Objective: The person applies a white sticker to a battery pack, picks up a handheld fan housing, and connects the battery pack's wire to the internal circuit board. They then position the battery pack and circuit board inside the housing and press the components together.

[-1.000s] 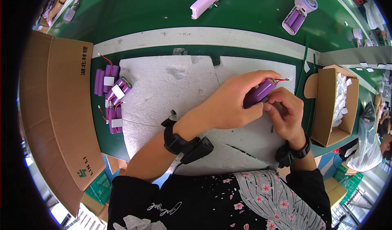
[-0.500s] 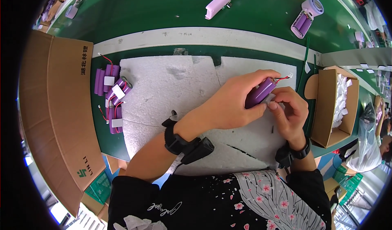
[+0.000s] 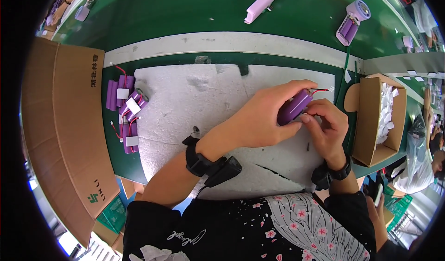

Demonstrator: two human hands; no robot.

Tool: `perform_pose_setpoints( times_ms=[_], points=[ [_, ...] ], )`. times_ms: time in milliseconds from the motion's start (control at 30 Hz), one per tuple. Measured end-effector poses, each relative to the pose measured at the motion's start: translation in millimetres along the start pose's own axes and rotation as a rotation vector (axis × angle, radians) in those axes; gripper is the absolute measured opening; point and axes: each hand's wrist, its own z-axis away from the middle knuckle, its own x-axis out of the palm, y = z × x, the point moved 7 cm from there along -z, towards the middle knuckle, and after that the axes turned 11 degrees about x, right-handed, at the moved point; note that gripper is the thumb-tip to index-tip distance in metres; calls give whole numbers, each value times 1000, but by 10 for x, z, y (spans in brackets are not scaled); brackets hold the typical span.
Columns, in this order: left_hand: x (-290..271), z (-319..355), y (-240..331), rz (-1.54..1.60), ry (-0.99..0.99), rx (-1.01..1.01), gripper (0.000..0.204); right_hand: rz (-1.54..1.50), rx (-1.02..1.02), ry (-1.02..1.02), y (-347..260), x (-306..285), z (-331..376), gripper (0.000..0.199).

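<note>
Over the white foam sheet (image 3: 185, 103), my left hand (image 3: 262, 115) is closed round a purple battery pack (image 3: 295, 108). The pack is tilted, and red and black leads run from its upper end to a small white plug (image 3: 331, 89). My right hand (image 3: 330, 129) is at the pack's right side, thumb and forefinger pinched together against its edge. Whatever lies between those fingertips is mostly hidden. Left of the foam, several more purple battery packs (image 3: 130, 140) lie in a loose pile, with white stickers and wired plugs on them.
A tall cardboard carton (image 3: 79, 122) stands at the left. To the right, an open cardboard box (image 3: 366, 126) holds white paper pieces. Beyond a pale rail (image 3: 185, 45), lilac handheld devices (image 3: 264, 3) lie on a green surface. Another person's arm (image 3: 378, 214) shows at lower right.
The lilac devices beyond the rail have shifted slightly right. A pale sticker seen earlier at my right fingertips is now mostly out of sight against the pack. My left hand keeps its hold.
</note>
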Motion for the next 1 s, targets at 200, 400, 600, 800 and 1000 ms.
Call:
perform_pose_setpoints(
  times_ms=[200, 400, 600, 800, 1000],
  points=[
    [-107, 106, -134, 133, 164, -26, 62, -32, -37, 56, -39, 44, -24, 13],
    [-157, 119, -208, 289, 262, -128, 61, -20, 20, 353, -39, -285, -23, 8],
    [-383, 209, -225, 343, 523, 31, 54, 393, 314, 741, -155, -1279, 228, 11],
    [-486, 141, -239, 398, 803, 129, 39, 693, 426, 538, -220, -1517, 129, 28],
    [-637, 282, -339, 388, 956, 101, 31, 488, 59, -68, -452, -12, -1143, 48]
  ],
)
